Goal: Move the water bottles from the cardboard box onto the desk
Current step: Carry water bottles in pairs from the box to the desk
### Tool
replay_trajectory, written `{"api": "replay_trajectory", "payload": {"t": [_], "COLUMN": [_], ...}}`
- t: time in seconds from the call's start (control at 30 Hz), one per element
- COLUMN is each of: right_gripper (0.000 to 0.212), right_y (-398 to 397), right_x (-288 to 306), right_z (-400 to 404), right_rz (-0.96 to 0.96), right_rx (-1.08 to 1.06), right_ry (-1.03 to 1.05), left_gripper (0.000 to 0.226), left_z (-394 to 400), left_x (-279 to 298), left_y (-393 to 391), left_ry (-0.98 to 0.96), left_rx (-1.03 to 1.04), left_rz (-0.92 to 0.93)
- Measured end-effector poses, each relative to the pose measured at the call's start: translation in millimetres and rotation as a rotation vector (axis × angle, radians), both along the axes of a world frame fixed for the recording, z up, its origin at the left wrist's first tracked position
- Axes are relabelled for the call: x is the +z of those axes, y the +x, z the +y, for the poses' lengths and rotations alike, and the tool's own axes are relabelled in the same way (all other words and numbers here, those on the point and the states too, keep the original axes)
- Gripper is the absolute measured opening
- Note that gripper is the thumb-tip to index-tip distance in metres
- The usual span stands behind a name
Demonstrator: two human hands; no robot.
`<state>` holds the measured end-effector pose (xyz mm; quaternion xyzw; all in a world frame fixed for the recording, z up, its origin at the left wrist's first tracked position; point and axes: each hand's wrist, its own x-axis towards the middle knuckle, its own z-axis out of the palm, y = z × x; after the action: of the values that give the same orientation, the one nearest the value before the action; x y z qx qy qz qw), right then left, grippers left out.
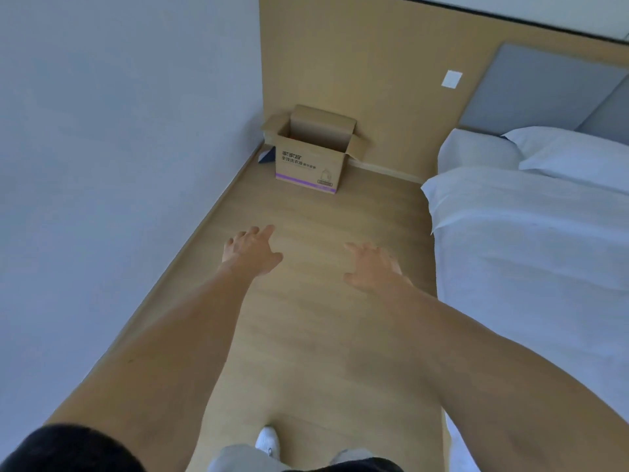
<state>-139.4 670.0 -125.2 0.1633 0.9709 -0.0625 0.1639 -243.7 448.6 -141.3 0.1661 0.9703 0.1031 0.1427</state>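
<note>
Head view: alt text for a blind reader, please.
Both bare hands, left hand and right hand, reach out empty toward an open cardboard box standing on the wood floor in a corner. A white bed lies to the right.

The cardboard box [311,161] is plain brown with dark print and a purple stripe along its base. The floor [316,335] is pale wood-grain (the wall panel [374,80] matches), the bed [531,253] white, its headboard [541,86] grey.
</note>
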Motion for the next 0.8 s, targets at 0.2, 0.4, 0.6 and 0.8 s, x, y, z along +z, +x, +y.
{"api": "replay_trajectory", "payload": {"t": [0.2,0.4,0.6,0.8], "right_gripper": [0.072,0.073,0.072,0.071], "right_y": [-77,-167,-294,-415], "right_x": [-3,-24,-35,-27], "right_z": [27,66,118,175], "right_rz": [-0.013,-0.018,-0.001,0.008], "right_rx": [-0.066,-0.086,-0.054,-0.033], "right_ry": [-0.006,-0.042,-0.085,-0.136], "left_gripper": [0.068,0.071,0.065,0.064], "left_z": [38,83,135,191], "left_x": [-7,-19,-17,-13], "left_y": [-80,-163,-284,-393], "left_ry": [-0.02,-0.021,-0.004,0.007], "left_rx": [-0.074,-0.116,-0.081,-0.019], "left_rz": [-0.014,-0.016,0.012,-0.017]}}
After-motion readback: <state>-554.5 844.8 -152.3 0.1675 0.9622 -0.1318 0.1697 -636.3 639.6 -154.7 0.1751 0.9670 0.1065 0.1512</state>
